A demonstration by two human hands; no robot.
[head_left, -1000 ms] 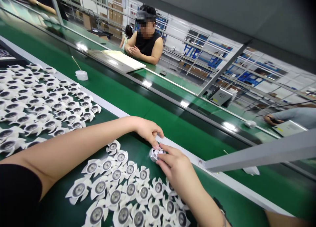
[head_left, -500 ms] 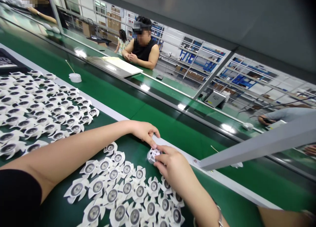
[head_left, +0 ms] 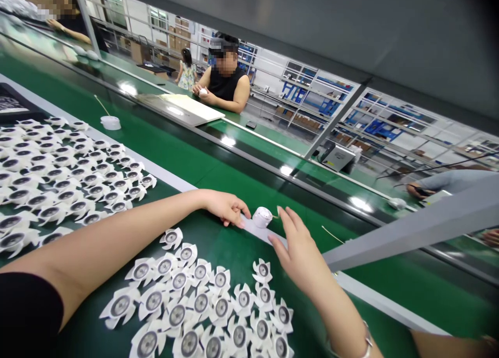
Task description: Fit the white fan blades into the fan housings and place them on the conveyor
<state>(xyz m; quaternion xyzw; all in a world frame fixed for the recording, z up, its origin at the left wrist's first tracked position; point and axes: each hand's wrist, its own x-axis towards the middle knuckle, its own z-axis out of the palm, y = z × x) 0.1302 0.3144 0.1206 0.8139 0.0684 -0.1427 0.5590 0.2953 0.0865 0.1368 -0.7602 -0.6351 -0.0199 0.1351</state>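
While the left hand (head_left: 228,208) hangs beside the pale rail (head_left: 167,178), fingers bent, any hold impossible to tell | right hand (head_left: 298,238) wide, thumb apart from fingers | white round part (head_left: 262,217) between them, at the rail | fan wheels (head_left: 200,303) crowd the green worktop (head_left: 230,249) | co-worker (head_left: 230,90) opposite, shelving (head_left: 300,88) behind

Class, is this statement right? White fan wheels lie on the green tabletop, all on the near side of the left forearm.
Not all: the head view shows white fan wheels on both sides of the left forearm, near and far. The green tabletop is right.
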